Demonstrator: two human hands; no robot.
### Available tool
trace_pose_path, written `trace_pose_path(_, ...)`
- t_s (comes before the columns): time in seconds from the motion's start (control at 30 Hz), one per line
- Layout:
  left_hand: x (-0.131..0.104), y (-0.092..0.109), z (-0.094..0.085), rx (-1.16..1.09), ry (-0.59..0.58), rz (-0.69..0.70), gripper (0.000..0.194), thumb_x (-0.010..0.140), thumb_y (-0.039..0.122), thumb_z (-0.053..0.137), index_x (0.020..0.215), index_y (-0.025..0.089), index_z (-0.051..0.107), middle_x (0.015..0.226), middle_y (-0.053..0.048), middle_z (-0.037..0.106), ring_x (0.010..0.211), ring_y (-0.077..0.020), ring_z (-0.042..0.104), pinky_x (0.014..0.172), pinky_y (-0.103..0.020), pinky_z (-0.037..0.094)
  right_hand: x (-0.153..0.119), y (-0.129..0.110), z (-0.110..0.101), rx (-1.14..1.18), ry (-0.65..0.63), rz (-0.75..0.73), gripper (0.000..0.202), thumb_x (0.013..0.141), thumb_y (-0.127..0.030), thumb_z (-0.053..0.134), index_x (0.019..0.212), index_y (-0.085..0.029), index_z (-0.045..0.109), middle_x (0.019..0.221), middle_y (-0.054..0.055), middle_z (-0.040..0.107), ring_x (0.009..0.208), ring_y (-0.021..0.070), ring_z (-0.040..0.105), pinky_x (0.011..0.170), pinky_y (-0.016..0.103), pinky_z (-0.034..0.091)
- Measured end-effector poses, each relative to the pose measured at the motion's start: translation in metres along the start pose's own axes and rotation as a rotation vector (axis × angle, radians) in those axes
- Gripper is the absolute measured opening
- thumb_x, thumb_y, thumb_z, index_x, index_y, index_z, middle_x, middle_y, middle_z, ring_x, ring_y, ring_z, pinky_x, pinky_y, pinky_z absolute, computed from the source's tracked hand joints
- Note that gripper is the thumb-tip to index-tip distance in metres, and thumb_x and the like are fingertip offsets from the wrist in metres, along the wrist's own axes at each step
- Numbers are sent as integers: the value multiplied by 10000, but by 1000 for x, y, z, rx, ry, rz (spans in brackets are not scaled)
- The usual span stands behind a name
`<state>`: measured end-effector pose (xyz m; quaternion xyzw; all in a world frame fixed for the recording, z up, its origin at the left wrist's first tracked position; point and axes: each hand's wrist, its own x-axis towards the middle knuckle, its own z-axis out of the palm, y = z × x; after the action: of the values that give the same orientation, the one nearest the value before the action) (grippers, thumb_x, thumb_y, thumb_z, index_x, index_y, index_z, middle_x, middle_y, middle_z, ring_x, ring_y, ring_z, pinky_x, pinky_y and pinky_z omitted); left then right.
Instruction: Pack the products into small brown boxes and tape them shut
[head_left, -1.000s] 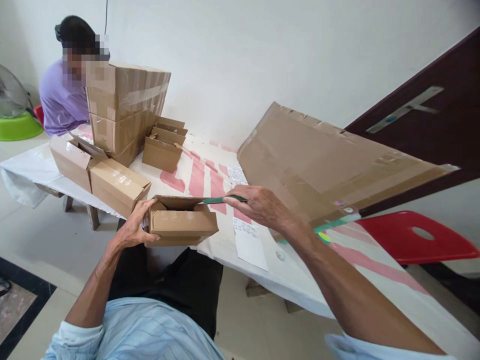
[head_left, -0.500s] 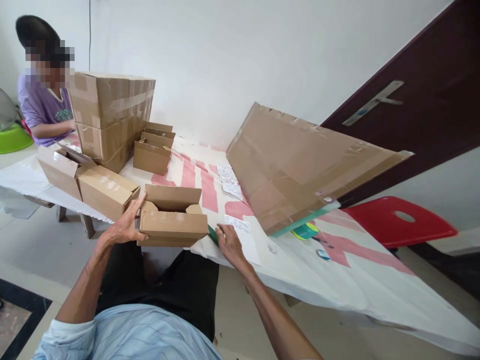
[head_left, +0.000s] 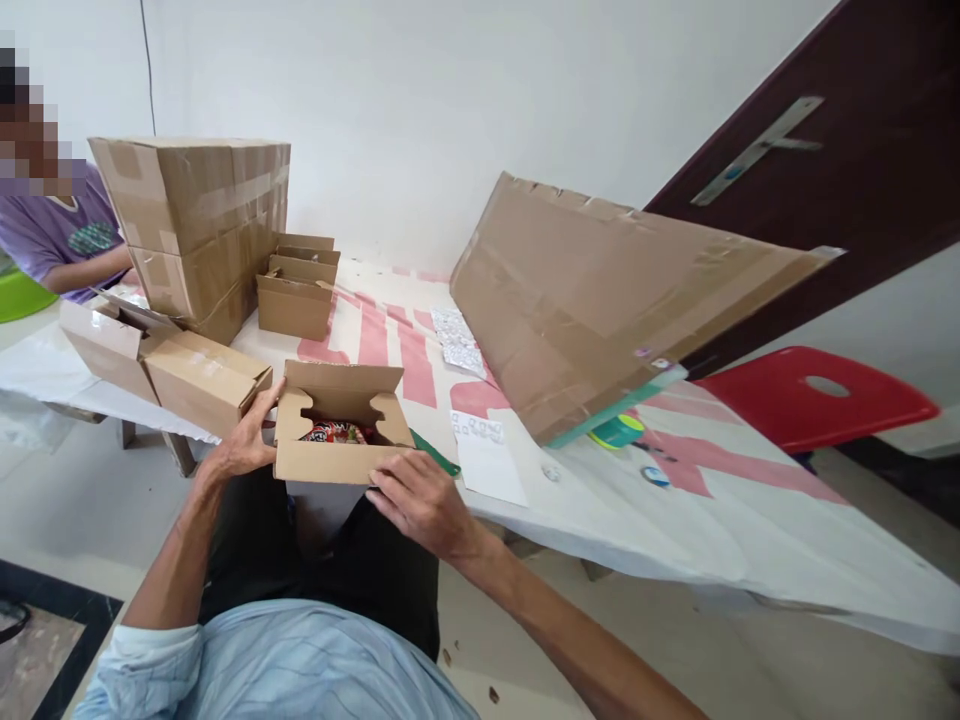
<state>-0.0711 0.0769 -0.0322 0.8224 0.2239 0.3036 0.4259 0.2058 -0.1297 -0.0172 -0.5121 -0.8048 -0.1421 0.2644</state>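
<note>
A small cardboard box (head_left: 322, 463) with its top flaps up sits at the near table edge in front of me. Inside it shows a red-and-black printed item (head_left: 334, 431), its kind unclear. My left hand (head_left: 244, 440) grips the box's left side, thumb near the front and fingers along the side. At the front right corner, my right hand (head_left: 420, 495) holds the box edge with bent fingers. A flat green object (head_left: 439, 454) pokes out behind the right hand, partly hidden. Right of it lies a white sheet with small printed pictures (head_left: 487, 465).
Large taped cartons (head_left: 202, 230) are stacked at the left, with small open boxes (head_left: 296, 300) beside them and a closed box (head_left: 206, 375) nearer. A big cardboard panel (head_left: 585, 310) leans right. Green tape (head_left: 619, 431) and a red chair (head_left: 825, 400) stand beyond; a person (head_left: 86, 235) sits far left.
My right hand has moved left from the green object onto the box's front right corner. The box has tipped towards me, so its inside shows. The view has shifted slightly right.
</note>
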Motion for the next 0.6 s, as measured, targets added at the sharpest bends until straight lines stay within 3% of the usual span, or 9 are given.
trace_pose_path(0.1,1,-1,3,-15,22,-1,1214,767,402,918,1760,314,227,1742,-146,389,1628,-374,384,1351,-569,311,3,-3,0,52,-28,17,258,1077,-244,528,1024,-231,780,1006,116,755,932,256,679,864,437,589)
trace_pose_path(0.2,2,-1,6,-60,19,-15,1228,767,397,918,1763,299,207,1748,-166,371,1635,-378,369,1321,-557,378,34,5,-7,82,-116,58,354,1107,-205,445,951,-223,763,997,108,745,956,232,688,894,385,584)
trace_pose_path(0.33,1,1,8,-90,1,-27,1246,772,387,910,1768,278,170,1760,-194,341,1633,-399,361,1298,-586,407,92,22,-12,51,-440,57,255,1087,-203,519,1041,-193,769,1065,102,757,1004,222,714,911,347,554)
trace_pose_path(0.47,0,4,5,-77,3,-19,1238,766,381,914,1765,280,190,1748,-200,349,1608,-414,399,1271,-579,447,135,35,-2,-94,-751,99,177,981,-229,688,1119,-168,780,1169,136,783,1105,286,738,875,343,541)
trace_pose_path(0.53,0,5,4,-65,-2,-17,1246,756,379,923,1763,261,199,1742,-206,350,1594,-415,417,1268,-566,452,145,38,9,-151,-858,108,167,901,-170,736,1054,-160,802,1130,157,806,1057,308,763,813,341,541)
trace_pose_path(0.6,1,7,8,-70,-29,-11,1256,757,368,919,1765,244,181,1746,-205,342,1594,-410,417,1275,-560,444,147,39,20,-167,-879,117,150,850,-115,742,969,-164,820,1035,160,825,970,307,783,770,341,541)
